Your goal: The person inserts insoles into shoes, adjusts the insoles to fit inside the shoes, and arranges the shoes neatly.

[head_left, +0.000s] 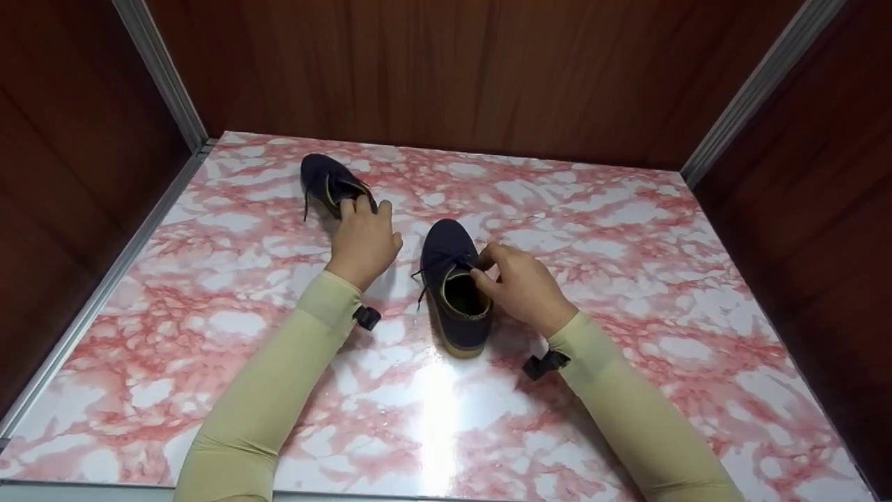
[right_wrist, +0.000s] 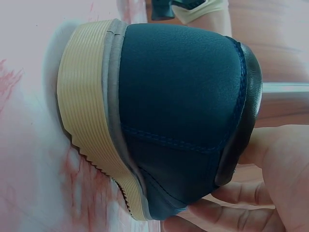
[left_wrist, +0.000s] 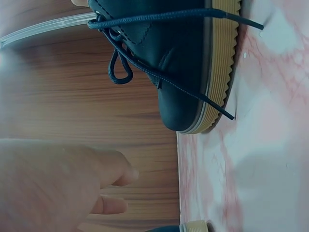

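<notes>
Two dark navy lace-up shoes with tan ribbed soles are on the table. The middle shoe point(head_left: 446, 240) stands upright, toe pointing away, laces hanging to its left. My right hand point(head_left: 526, 286) pinches its right collar edge near the laces, the thumb at the opening; the right wrist view shows the heel point(right_wrist: 178, 87) close up beside the fingers. My left hand point(head_left: 366, 240) is at the heel end of the far-left shoe point(head_left: 324, 171), fingers over its opening and thumb apart from it. In the left wrist view, that hand's visible fingertips touch nothing; its other fingers are hidden.
The table point(head_left: 627, 244) has a red-and-white marbled top. Dark wood panels point(head_left: 446, 77) with metal edge posts enclose it at the back and both sides. Small black cameras sit on both wrists, over pale yellow-green sleeves point(head_left: 251, 390).
</notes>
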A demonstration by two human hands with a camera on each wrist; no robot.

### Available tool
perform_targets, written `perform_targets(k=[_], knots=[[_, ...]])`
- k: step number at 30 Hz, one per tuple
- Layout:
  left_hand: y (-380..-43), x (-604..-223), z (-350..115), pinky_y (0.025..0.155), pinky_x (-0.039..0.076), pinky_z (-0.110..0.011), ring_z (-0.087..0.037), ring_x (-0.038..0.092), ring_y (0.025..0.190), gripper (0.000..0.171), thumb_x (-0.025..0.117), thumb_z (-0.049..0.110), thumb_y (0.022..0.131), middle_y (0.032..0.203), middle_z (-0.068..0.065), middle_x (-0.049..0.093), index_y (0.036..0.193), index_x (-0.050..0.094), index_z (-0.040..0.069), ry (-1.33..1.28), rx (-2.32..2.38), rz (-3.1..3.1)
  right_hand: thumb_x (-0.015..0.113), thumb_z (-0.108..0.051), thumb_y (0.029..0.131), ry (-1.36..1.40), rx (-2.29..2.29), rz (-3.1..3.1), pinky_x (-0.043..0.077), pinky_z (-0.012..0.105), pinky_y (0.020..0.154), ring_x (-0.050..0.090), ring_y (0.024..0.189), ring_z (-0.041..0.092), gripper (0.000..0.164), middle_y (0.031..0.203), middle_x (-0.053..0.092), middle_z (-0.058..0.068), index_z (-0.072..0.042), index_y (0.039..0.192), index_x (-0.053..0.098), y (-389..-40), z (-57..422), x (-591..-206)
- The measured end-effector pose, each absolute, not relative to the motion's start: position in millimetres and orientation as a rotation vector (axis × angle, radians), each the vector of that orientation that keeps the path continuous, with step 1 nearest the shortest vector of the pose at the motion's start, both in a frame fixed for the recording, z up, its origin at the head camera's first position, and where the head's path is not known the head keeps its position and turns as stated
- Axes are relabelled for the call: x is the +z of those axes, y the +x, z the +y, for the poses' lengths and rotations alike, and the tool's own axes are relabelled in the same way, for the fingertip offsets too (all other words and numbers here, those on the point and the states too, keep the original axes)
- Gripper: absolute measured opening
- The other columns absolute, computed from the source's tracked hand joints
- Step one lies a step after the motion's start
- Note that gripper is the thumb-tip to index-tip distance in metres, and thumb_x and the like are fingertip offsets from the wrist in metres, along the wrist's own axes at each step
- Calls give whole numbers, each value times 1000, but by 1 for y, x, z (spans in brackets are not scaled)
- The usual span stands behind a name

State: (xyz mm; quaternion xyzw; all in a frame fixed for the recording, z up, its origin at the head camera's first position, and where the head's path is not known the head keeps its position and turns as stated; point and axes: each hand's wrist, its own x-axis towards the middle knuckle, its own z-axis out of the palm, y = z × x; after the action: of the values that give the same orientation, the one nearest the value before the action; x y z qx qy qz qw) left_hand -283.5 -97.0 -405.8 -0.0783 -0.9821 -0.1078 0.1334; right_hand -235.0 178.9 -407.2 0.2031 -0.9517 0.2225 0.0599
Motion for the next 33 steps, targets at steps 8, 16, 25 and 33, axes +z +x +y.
perform_targets(k=[8, 16, 25, 33], knots=[[-284, -405, -98, 99, 58, -64, -53, 54, 129, 58, 69, 38, 105, 141, -33, 58, 149, 56, 2, -145, -279, -2861, 69, -33, 107, 637, 664, -2860, 55, 42, 76, 66, 82, 23, 22, 111, 78, 9, -12, 113, 73, -234, 181, -409], [-288, -405, -103, 101, 59, -63, -52, 63, 124, 51, 64, 34, 108, 131, -32, 68, 134, 66, -10, -78, -211, -2879, 69, -33, 107, 631, 657, -2860, 55, 43, 77, 65, 83, 23, 22, 109, 77, 6, -12, 113, 73, -234, 181, -408], [-281, -397, -98, 93, 64, -65, -53, 63, 129, 38, 45, 14, 116, 137, -31, 67, 139, 68, -5, -76, -258, -2976, 73, -28, 105, 635, 789, -2870, 56, 49, 96, 68, 108, 35, 23, 116, 73, 16, -6, 111, 70, -232, 179, -410], [-278, -396, -98, 92, 64, -65, -53, 64, 129, 39, 47, 16, 116, 139, -32, 67, 142, 66, -6, -95, -223, -3000, 70, -16, 104, 626, 947, -2894, 52, 53, 106, 60, 121, 40, 29, 128, 65, 24, -1, 127, 61, -234, 177, -414]])
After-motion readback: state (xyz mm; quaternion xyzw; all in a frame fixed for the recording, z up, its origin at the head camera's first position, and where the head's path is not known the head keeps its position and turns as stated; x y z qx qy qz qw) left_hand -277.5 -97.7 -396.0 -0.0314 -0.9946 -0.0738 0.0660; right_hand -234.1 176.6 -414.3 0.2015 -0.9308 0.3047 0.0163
